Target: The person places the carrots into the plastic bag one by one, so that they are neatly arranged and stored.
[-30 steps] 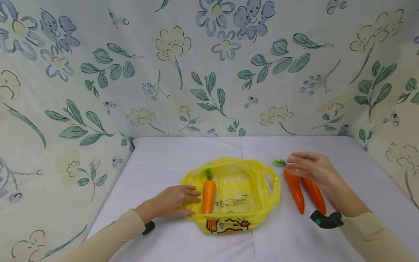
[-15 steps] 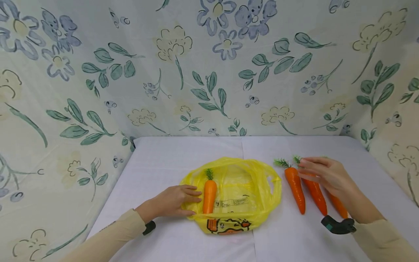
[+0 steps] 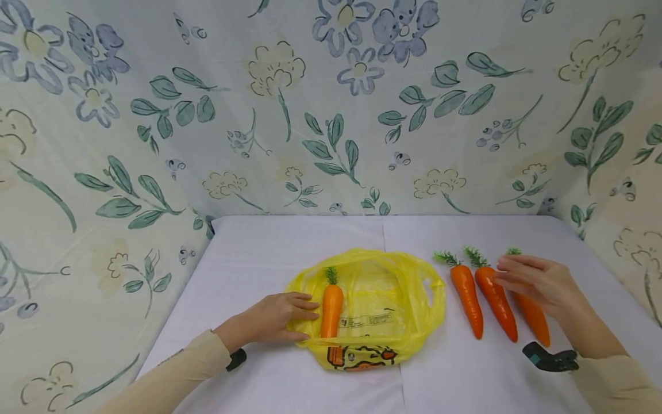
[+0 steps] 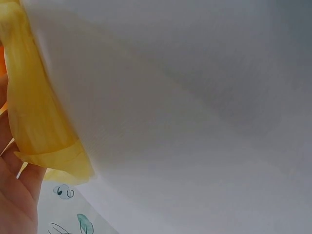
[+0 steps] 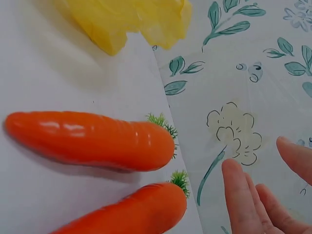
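My left hand [image 3: 273, 317] rests at the left rim of a yellow plastic bag [image 3: 373, 293], its extended fingers touching the film. The left wrist view shows part of that bag [image 4: 36, 97] against the fingers. Inside the bag lies one orange carrot [image 3: 331, 310] with a green top. Over on the right, my right hand [image 3: 543, 283] is above the rightmost carrot [image 3: 535, 322], partly covering it; its fingers hold nothing. To its left lie two more carrots, the middle one [image 3: 497, 302] and the leftmost one [image 3: 467, 299], tips toward me.
A white cloth [image 3: 248, 253] covers the table. Floral fabric [image 3: 310, 115] hangs behind it and along both sides. The bag's right handle loop [image 3: 437, 299] stands near the leftmost loose carrot.
My right hand has moved rightward over the loose carrots, uncovering the middle one and more of the rightmost one. My left hand and the bag have stayed in place.
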Tool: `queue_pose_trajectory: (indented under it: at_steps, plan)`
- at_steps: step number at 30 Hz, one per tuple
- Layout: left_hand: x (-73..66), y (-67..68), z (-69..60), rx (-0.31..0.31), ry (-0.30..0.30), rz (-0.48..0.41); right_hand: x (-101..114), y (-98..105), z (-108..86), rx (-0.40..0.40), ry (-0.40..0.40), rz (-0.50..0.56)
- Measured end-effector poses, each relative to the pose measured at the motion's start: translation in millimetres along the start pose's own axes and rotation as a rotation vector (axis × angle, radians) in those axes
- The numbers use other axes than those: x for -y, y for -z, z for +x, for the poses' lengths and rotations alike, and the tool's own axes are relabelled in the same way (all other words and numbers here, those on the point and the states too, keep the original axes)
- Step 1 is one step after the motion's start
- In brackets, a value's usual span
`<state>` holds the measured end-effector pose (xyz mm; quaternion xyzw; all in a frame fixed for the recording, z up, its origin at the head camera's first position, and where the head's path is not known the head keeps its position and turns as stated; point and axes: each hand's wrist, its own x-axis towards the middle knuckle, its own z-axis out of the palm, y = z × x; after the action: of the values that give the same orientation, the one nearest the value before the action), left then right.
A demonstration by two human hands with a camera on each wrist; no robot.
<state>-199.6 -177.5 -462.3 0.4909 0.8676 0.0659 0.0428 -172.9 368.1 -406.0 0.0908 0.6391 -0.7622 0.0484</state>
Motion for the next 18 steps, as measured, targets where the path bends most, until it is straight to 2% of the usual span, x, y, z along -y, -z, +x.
queue_pose_trajectory:
  at_steps: [3, 6, 13, 18]
  plan:
    - [-0.6, 1.2, 0.1, 0.011, 0.005, -0.009, 0, 9, -0.1, -0.014, -0.001, 0.007]
    - [-1.2, 1.8, 0.6, 0.026, 0.016, -0.022, 2, 16, -0.4, -0.049, -0.006, -0.035]
    - [-0.5, 0.7, 0.1, 0.025, 0.023, -0.028, 2, 38, -2.2, -0.136, -0.041, -0.301]
    - [0.6, 0.1, -0.1, 0.014, 0.012, -0.018, 1, 52, -1.2, -0.193, -0.067, -0.359]
